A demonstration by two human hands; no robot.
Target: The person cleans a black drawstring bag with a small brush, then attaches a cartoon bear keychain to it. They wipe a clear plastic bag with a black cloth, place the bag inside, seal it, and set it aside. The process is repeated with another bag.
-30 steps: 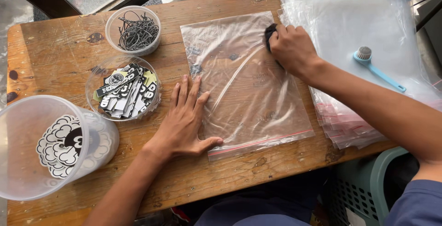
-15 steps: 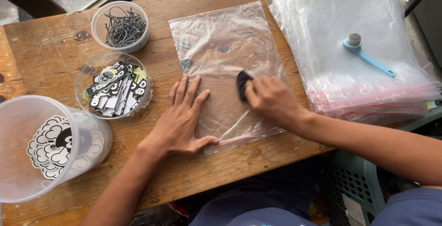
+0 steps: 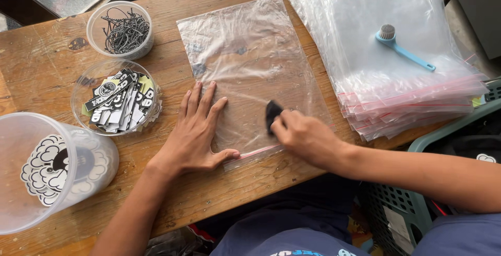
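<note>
Wood table (image 3: 47, 42): tub (image 3: 121, 29) w/ black cords, bowl (image 3: 116, 103) w/ stickers.

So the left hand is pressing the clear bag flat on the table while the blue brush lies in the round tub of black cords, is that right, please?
Not quite: the head view shows the blue brush lying on the stack of clear bags, not in the tub of black cords. The left hand does press the clear bag flat.

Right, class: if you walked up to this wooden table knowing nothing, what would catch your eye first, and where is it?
First, the clear zip bag flat at the table's centre, the left hand spread on its near corner while the right hand presses a small black pad on it. Right of it lies a stack of zip bags with a blue brush on top. At left stand tubs of black-and-white stickers.
</note>
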